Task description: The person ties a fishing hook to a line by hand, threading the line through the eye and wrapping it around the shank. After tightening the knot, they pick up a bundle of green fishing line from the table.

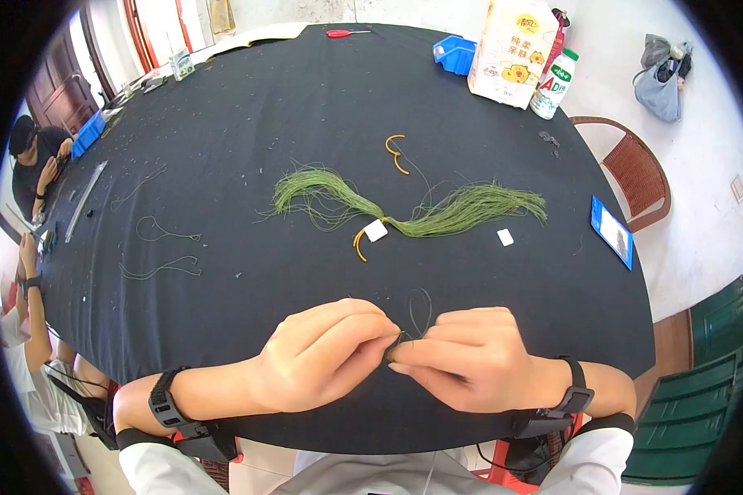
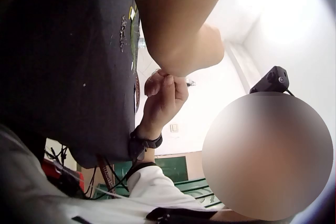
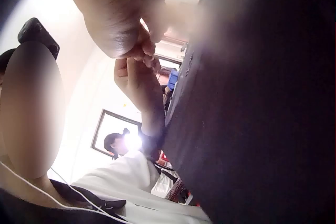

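Observation:
My left hand (image 1: 326,355) and right hand (image 1: 475,355) meet fingertip to fingertip near the table's front edge. Between them they pinch a thin dark green cord (image 1: 430,307), whose small loop stands up behind the fingers. Its ends are hidden in the fingers. Beyond the hands lies a bundle of green cords (image 1: 462,213), bound at the middle and fanned out at both sides. A white tag (image 1: 376,231) sits at the binding. In the left wrist view the right hand (image 2: 165,98) shows beneath the left; in the right wrist view the left hand (image 3: 139,82) appears, the cord not discernible.
Loose cords (image 1: 169,235) lie at the left on the black tablecloth (image 1: 248,107). Yellow curved pieces (image 1: 397,155) and a white square (image 1: 504,238) lie near the bundle. A blue packet (image 1: 612,233), bottle (image 1: 555,85) and tissue pack (image 1: 512,49) stand right. People sit at the left.

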{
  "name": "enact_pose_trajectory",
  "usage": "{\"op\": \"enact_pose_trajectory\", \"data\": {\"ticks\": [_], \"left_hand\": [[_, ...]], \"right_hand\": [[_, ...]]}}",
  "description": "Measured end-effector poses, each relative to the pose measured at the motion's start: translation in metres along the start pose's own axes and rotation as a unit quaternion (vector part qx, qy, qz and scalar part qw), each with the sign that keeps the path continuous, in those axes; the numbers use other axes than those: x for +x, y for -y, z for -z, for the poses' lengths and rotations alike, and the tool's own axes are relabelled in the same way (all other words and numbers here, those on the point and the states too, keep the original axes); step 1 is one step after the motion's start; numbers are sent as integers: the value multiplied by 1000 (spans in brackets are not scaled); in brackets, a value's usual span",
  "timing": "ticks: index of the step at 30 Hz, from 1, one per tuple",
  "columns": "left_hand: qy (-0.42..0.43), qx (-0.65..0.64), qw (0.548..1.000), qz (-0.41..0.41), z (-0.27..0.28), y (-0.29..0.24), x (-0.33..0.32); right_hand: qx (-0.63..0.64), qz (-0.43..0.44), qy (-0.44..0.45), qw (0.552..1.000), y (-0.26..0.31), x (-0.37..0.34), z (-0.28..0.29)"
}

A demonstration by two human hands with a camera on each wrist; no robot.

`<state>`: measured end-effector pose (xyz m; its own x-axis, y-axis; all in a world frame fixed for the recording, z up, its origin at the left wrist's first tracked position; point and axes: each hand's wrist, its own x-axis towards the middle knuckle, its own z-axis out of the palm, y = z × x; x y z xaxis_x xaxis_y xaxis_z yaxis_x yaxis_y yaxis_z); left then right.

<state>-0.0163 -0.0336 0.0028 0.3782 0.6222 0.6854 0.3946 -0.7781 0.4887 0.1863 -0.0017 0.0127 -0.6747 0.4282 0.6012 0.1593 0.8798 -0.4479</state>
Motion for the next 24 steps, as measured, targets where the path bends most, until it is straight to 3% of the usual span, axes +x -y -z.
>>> {"op": "enact_pose_trajectory", "data": {"ticks": [5, 8, 13, 24], "left_hand": [[7, 19, 998, -60, -2, 3, -2], [5, 16, 996, -92, -4, 4, -3], [-5, 25, 994, -102, -4, 3, -3], [4, -28, 1000, -13, 1, 0, -2]], "right_hand": [[-112, 47, -50, 991, 9, 5, 10], [-114, 38, -64, 991, 2, 8, 14], [-51, -9, -35, 998, -10, 6, 12], [109, -113, 2, 988, -16, 3, 4]]}}
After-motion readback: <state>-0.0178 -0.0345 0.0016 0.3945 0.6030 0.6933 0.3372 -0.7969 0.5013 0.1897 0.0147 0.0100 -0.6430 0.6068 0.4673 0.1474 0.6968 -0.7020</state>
